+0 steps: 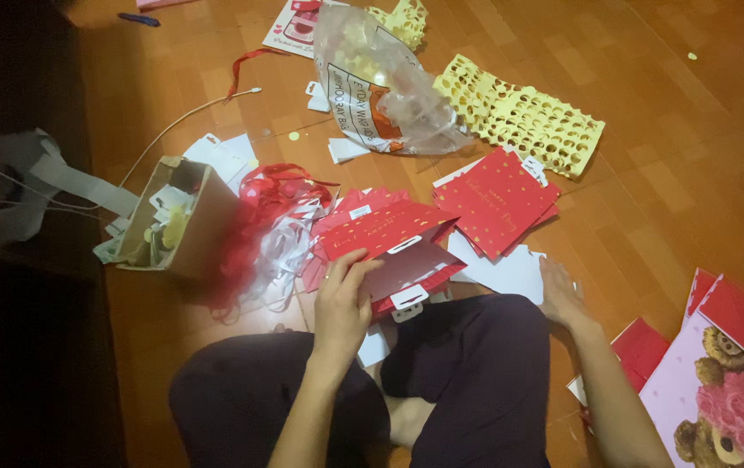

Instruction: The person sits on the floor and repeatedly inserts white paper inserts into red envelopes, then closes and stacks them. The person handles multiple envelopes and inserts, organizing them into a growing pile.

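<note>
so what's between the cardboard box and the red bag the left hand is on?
Head view: a tangle of red and white ribbons lies between the cardboard box and the red paper bag under the left hand.

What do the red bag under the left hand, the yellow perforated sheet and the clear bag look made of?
Red bag: glossy card or coated paper, judging by sharp folds. Yellow perforated sheet: probably paper or thin foam, matte, with punched-out holes. Clear bag: thin plastic film, crinkled and shiny.

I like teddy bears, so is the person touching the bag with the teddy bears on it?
No. The teddy bear bag lies untouched at the right; the left hand holds a red paper bag and the right hand rests on white paper.
</note>
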The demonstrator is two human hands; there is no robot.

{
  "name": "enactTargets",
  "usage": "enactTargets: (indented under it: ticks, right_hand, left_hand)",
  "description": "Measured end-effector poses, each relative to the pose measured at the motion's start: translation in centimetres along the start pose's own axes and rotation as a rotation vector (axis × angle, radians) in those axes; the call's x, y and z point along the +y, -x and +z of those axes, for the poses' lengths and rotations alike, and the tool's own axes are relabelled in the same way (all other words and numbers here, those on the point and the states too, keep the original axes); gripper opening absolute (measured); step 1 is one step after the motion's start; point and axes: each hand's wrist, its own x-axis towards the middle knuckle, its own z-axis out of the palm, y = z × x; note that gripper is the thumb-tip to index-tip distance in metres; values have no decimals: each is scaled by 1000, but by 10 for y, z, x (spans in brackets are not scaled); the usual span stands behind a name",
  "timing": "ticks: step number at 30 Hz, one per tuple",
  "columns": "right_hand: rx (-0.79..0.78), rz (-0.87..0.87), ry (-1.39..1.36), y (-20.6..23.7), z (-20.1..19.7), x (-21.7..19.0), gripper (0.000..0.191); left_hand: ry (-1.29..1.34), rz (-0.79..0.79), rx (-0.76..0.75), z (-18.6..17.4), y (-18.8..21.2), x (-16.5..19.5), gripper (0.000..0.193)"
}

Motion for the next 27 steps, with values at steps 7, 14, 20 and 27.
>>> enactTargets:
  ticks: [7, 14, 20, 27]
  right_hand:
    - [-18, -11, -9, -8, -1, 3, 131]
    - [-4, -67, -4, -9, 0, 13, 128]
    - [58, -74, 124, 2, -10, 37, 126]
    - [401, -116, -34, 23, -37, 48, 119]
  left_hand:
    - [35, -17, -3, 3, 5, -2, 49]
    - [24, -15, 24, 4, 5, -5, 58]
    - [7, -18, 10, 4, 5, -4, 61]
    - [-40, 16, 29, 5, 5, 0, 68]
